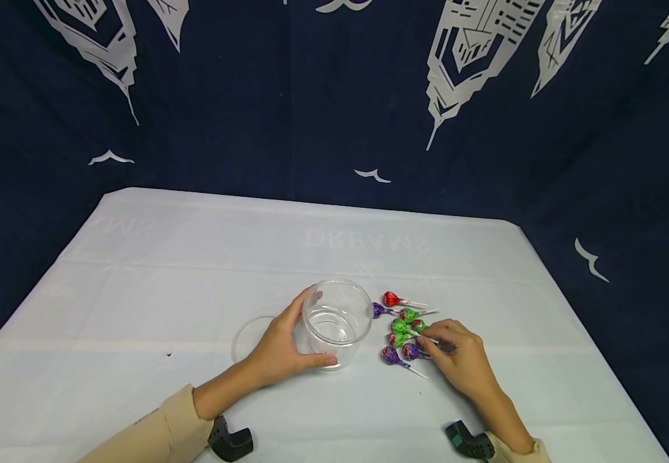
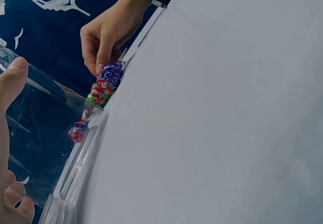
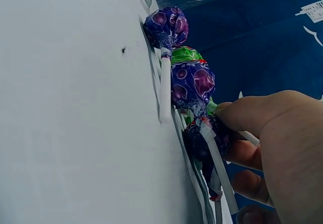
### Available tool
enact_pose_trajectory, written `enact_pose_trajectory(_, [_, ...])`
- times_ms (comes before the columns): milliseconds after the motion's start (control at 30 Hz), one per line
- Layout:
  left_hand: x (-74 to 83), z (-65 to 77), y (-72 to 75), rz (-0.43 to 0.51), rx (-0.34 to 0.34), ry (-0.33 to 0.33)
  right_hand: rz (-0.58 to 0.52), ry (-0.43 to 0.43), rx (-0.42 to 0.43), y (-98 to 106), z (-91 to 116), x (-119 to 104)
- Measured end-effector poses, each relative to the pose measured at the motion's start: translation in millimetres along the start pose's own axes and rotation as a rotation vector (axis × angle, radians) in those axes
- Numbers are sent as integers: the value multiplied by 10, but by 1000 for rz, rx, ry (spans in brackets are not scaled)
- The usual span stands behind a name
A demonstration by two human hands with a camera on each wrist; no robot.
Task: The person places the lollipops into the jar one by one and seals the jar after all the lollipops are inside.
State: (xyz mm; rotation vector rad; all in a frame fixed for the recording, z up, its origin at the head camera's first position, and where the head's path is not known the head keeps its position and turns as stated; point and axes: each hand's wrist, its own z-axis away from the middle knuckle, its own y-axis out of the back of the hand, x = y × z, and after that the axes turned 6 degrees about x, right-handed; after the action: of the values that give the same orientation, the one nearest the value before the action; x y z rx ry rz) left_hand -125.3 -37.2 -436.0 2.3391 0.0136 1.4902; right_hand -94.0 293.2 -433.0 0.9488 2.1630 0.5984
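Observation:
My left hand (image 1: pixel 288 347) grips a clear round jar (image 1: pixel 340 321) from its left side, thumb low at the front and fingers behind. Nothing lies inside the jar. To its right, my right hand (image 1: pixel 456 354) reaches into a loose group of wrapped lollipops. Its thumb and forefinger pinch a green-wrapped lollipop (image 3: pixel 212 106), partly hidden by a purple lollipop (image 3: pixel 193 85) in the right wrist view. A red lollipop (image 1: pixel 390 299) lies at the far end of the group, and another purple lollipop (image 1: pixel 391 355) at the near end.
A clear, thin-rimmed round lid (image 1: pixel 238 337) lies left of the jar, partly behind my left wrist. White cloth covers the table (image 1: pixel 155 296). A dark blue patterned curtain (image 1: pixel 242 116) hangs behind it. Black devices are strapped at both wrists.

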Motion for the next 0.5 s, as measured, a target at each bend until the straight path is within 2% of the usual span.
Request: enact_pose_trajectory(500, [20, 5, 3, -6, 4, -19, -10, 21, 40, -5, -13, -13])
